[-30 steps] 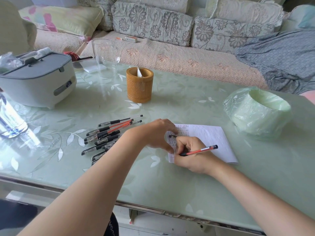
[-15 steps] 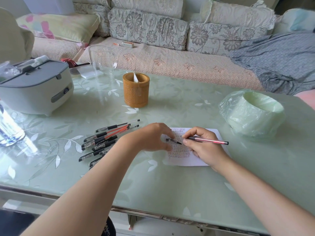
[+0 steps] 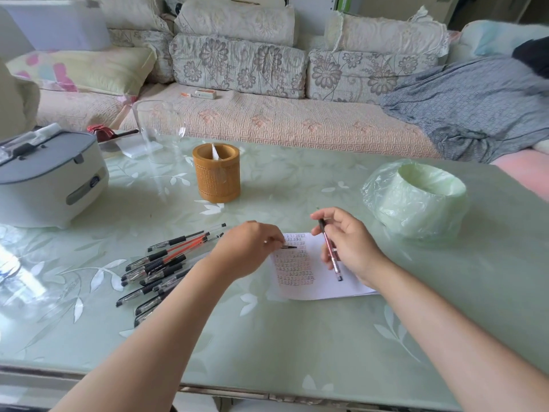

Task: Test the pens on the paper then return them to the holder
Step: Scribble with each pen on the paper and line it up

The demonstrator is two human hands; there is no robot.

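Desk [image 3: 297, 337]: pale green glass top. It carries everything I am working with.
Pen pile [image 3: 157, 267]: a loose fan of black and red gel pens lies flat on the desk, left of the paper. Their long axes run from near-left to far-right. I judge these are still waiting for the holder, but I cannot tell which of them have been tested.
Paper [image 3: 297, 275]: it lies between my two hands and is filled with rows of red and dark marks, so I judge a good deal of testing is done.
Bamboo pen holder [image 3: 216, 176]: it stands upright beyond the pile, well apart from the paper. I see only a white scrap inside and no pens, so I judge the returning has hardly begun.
Right grip [image 3: 352, 248]: fingers and thumb are curled round the red pen, lifted above the paper's right half.
Left grip [image 3: 248, 249]: fingertips pinch a small dark piece at the paper's left edge.
Red pen [image 3: 331, 252]: it is clear of the sheet. Its long axis runs near to far, with the black rubber end pointing away from me and slightly left.
Dark piece [image 3: 288, 247]: likely the cap, pointing right over the paper. Capping looks to be the step in hand.
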